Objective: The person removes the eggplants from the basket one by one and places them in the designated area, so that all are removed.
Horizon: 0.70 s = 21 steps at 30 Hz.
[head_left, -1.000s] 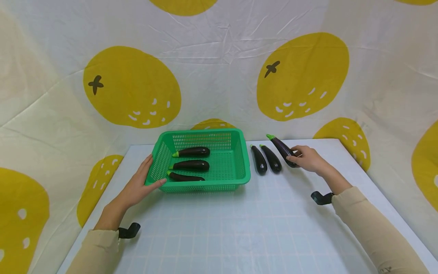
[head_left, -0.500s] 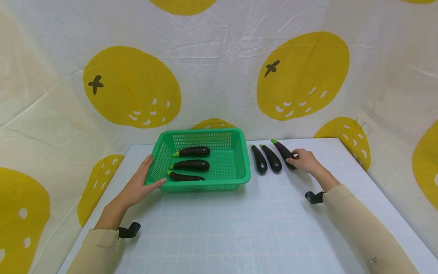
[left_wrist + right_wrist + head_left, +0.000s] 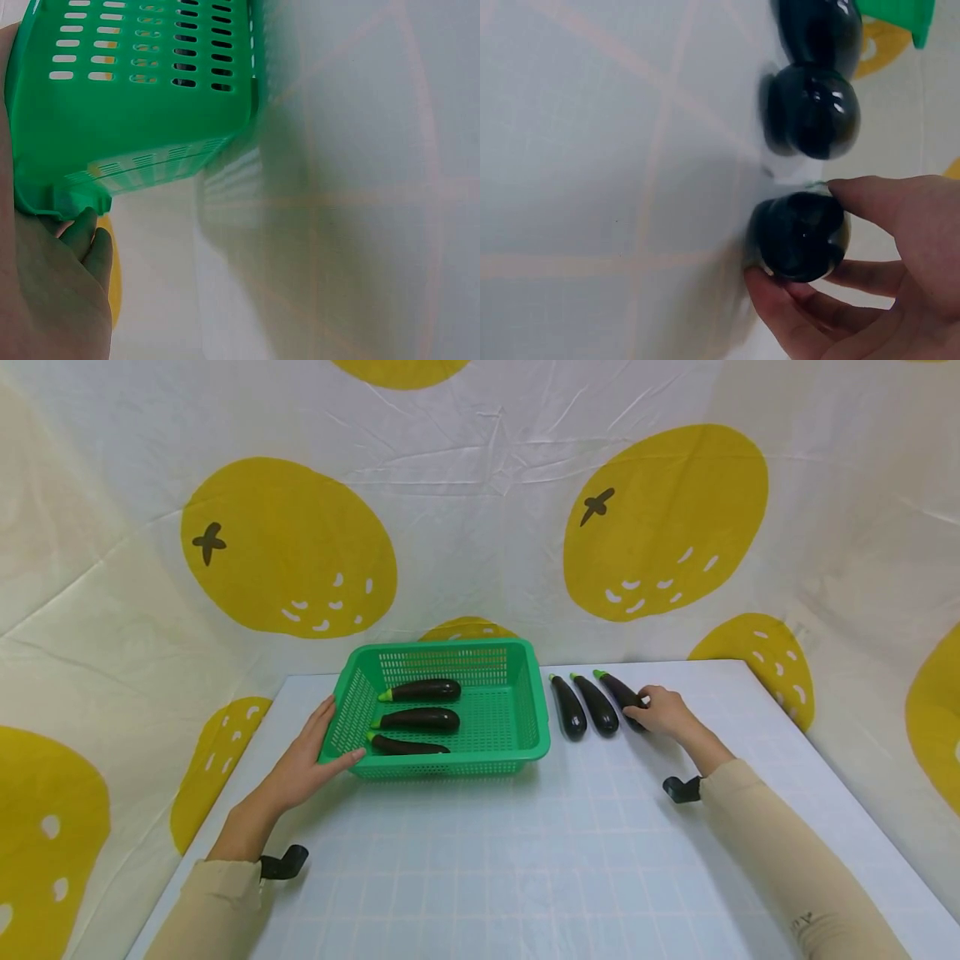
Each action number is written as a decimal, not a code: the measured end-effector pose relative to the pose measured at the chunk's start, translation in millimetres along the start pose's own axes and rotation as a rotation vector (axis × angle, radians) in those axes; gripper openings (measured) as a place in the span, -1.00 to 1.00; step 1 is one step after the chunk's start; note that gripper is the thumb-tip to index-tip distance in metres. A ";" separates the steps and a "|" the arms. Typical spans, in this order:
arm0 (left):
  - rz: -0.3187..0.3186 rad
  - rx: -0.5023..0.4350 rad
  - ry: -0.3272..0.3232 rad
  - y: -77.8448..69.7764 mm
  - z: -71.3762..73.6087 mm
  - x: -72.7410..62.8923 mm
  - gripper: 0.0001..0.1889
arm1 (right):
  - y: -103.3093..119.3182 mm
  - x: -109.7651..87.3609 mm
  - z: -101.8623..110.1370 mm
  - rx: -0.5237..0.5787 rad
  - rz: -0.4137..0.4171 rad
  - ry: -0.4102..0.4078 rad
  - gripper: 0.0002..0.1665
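Observation:
A green plastic basket [image 3: 450, 760] stands at the back of the table with three dark eggplants [image 3: 420, 691] lying in it. My left hand [image 3: 302, 768] rests on its left end, the thumb laid over the front rim and the fingers along the left side. In the left wrist view, fingertips [image 3: 96, 244] touch the rim's lip. To the right of the basket, an eggplant [image 3: 567, 707] and a second eggplant [image 3: 595, 704] lie side by side. My right hand [image 3: 667, 714] holds a third eggplant [image 3: 618, 691] by its thick end, thumb and fingers on opposite sides [image 3: 799, 236].
A pale checked cloth [image 3: 495, 860] covers the table. Behind it hangs a white curtain [image 3: 480, 527] printed with large yellow fruit. Black wrist mounts [image 3: 285, 863] show at both sleeves.
My right hand has lowered its eggplant to the table beside the other two and shifted slightly left. My left hand and the basket have stayed in place.

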<state>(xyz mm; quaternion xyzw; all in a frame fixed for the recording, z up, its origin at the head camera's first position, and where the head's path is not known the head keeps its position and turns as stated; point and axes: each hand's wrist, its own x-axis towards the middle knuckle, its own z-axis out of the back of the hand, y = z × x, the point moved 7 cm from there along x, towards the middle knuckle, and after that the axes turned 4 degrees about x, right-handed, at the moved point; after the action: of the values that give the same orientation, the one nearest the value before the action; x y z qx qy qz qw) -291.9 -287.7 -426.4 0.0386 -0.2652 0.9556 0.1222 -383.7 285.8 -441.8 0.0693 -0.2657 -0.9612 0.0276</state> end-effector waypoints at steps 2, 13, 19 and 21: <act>0.002 0.000 0.002 -0.1 -0.2 0.0 0.08 | 0.0 -1.3 0.6 -0.001 0.001 0.002 -0.29; 0.002 -0.007 -0.002 1.2 -0.6 -1.3 0.08 | 4.0 -12.0 9.8 0.011 0.009 0.009 -0.24; 0.002 -0.007 0.004 1.9 -1.7 -0.9 0.08 | 8.7 -19.7 18.4 0.021 0.023 0.006 -0.26; 0.000 -0.008 0.005 1.6 -2.0 -0.5 0.08 | 11.2 -23.1 20.4 0.023 0.036 0.008 -0.27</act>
<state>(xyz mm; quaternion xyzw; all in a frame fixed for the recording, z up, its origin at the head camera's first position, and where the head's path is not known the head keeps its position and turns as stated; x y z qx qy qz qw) -291.8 -288.1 -429.0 0.0358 -0.2686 0.9547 0.1229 -363.7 288.7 -416.0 0.0685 -0.2780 -0.9571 0.0450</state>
